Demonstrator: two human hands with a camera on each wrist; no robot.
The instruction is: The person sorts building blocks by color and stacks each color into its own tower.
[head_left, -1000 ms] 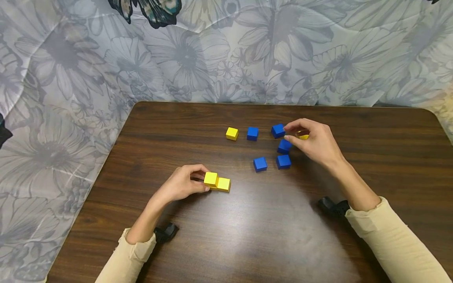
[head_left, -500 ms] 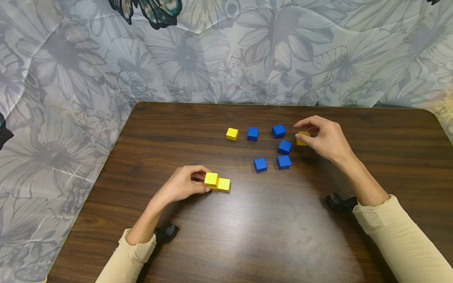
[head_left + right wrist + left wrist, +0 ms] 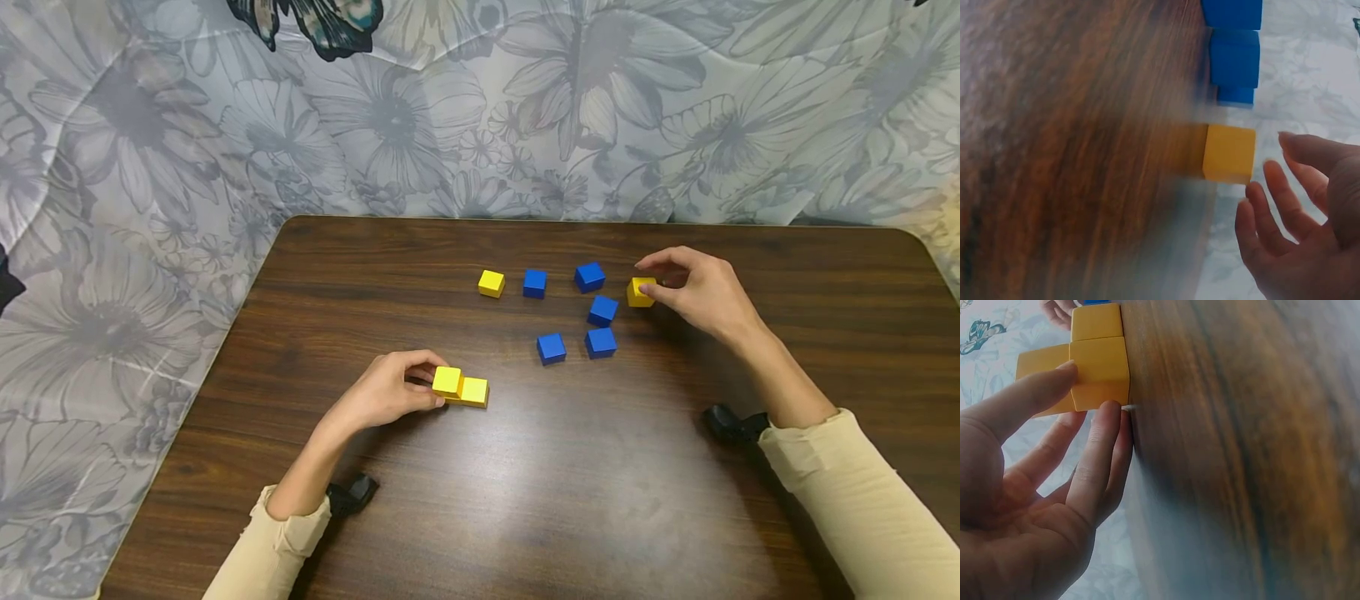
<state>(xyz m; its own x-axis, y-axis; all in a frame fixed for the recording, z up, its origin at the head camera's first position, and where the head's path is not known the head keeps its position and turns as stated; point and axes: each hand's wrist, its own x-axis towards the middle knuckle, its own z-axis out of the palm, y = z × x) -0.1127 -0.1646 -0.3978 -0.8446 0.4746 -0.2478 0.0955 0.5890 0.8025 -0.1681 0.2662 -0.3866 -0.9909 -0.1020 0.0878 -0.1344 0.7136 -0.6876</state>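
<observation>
With thumb and fingertips, my left hand (image 3: 390, 389) holds a small group of yellow cubes at its left end. Two yellow cubes (image 3: 474, 391) sit side by side on the table, and a third yellow cube (image 3: 447, 380) is stacked on the left one. The left wrist view shows the thumb near the seam between the stacked cube (image 3: 1043, 362) and the lower cube (image 3: 1100, 370). At the back right, my right hand (image 3: 701, 292) is around a single yellow cube (image 3: 1229, 154), its fingers spread and loosely bent above it.
Several blue cubes (image 3: 601, 342) lie loose on the brown wooden table (image 3: 540, 467), left of the right hand. Another yellow cube (image 3: 491, 284) lies farther left in the back row. A floral cloth (image 3: 450, 125) hangs behind the table edge.
My right hand has shifted to the right, away from the blue cubes, and the yellow cube it mostly covered now shows. The left hand and its cubes have stayed in place.
</observation>
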